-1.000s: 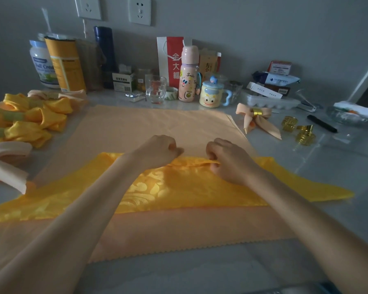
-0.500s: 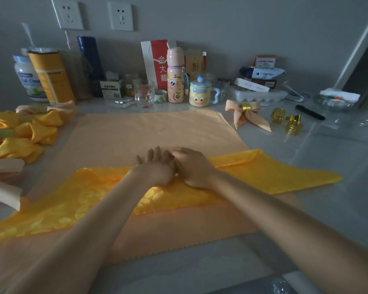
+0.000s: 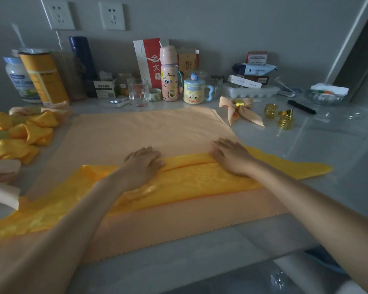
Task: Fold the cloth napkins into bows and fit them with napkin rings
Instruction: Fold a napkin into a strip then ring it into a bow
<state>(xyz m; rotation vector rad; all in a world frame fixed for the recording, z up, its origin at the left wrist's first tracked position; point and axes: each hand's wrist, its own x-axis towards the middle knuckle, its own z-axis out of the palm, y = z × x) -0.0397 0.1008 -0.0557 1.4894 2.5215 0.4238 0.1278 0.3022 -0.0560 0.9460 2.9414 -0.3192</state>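
I work at a pale, glossy counter under a grey wall with two sockets. A peach cloth is spread across the counter, and the yellow napkin lies on it, folded into a long band running left to right.

My left hand and right hand both lie flat on the band's far fold, fingers straight, pressing it and gripping nothing.

On the far side, a pink bottle reads "Smile", and a red bag behind it carries Chinese characters.

The cloth's scalloped near edge sits close to the counter's near edge. The napkin's right tip runs past the cloth onto bare counter. Far right lie a peach bow already ringed in gold and loose gold rings. Yellow bows crowd the left.
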